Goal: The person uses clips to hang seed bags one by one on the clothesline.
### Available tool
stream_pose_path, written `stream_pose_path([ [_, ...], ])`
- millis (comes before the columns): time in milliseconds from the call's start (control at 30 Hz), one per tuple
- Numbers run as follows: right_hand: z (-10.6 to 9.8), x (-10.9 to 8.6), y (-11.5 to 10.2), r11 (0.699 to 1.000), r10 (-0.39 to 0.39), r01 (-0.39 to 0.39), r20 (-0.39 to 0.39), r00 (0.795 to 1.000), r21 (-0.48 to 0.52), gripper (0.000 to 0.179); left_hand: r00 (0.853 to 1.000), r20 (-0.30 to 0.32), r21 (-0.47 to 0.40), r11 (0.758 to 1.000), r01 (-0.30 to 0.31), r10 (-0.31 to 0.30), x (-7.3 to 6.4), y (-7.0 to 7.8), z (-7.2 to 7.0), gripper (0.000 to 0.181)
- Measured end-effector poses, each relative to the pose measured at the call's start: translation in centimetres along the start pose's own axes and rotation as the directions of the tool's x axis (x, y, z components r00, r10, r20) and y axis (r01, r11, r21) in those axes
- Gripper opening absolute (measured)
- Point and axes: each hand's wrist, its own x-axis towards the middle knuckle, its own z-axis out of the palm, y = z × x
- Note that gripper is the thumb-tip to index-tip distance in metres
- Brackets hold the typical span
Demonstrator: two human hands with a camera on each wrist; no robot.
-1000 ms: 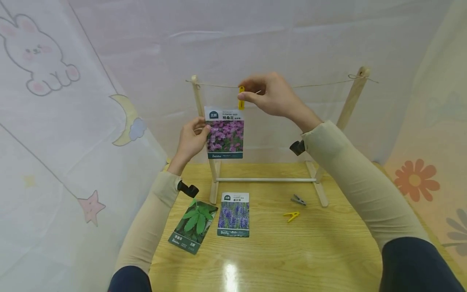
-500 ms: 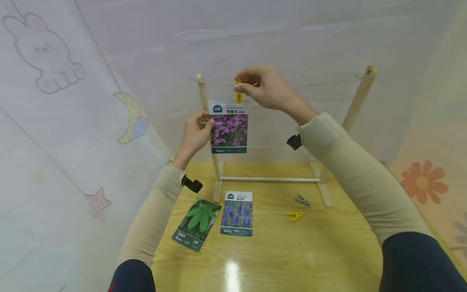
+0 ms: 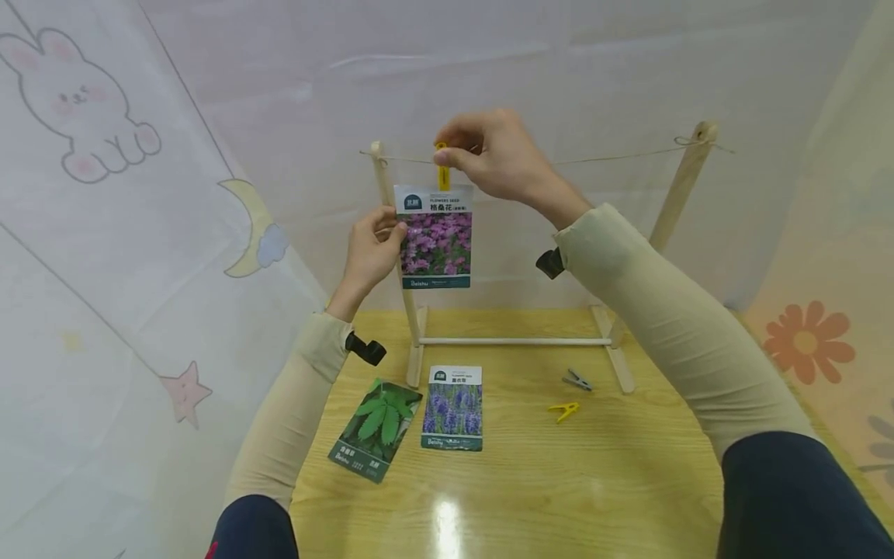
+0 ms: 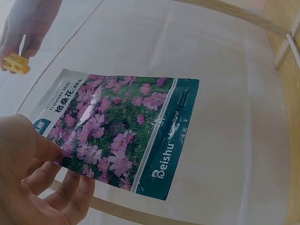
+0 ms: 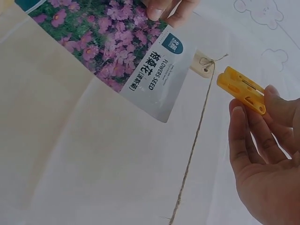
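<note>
My left hand (image 3: 373, 248) pinches the left edge of a seed packet (image 3: 436, 244) with pink flowers, held upright below a string (image 3: 615, 158). In the left wrist view the thumb lies on the packet's front and the other fingers are behind it. My right hand (image 3: 499, 159) pinches a yellow clothespin (image 5: 241, 90) between thumb and fingers, close to the string's left end. The right wrist view shows the clothespin apart from both the packet and the string. The string runs between the clothespin and the packet there.
A wooden frame (image 3: 673, 186) carries the string between two posts. On the table (image 3: 531, 481) lie a purple-flower packet (image 3: 452, 407), a green-leaf packet (image 3: 377, 429), a grey clothespin (image 3: 577, 380) and another yellow clothespin (image 3: 564, 411).
My right hand has moved left and slightly up along the string with the clothespin. The left hand and the pink-flower packet have risen slightly. Things on the table stay put.
</note>
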Motion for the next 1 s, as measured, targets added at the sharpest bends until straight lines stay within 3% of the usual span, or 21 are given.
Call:
stream_pose_path([
  [433,-0.3,1.0,-0.7,1.0,-0.011,0.011,-0.059,0.998,0.009,0.018,1.0,-0.025,-0.001,1.0,-0.02,0.02,0.7,0.4,0.1,0.032],
  [1000,-0.6,2.2,-0.7,0.992,0.102,-0.094,-0.096,0.99,0.08,0.017,0.999,-0.033,0.005,1.0,-0.028,0.028,1.1,0.9,-0.4,0.029],
])
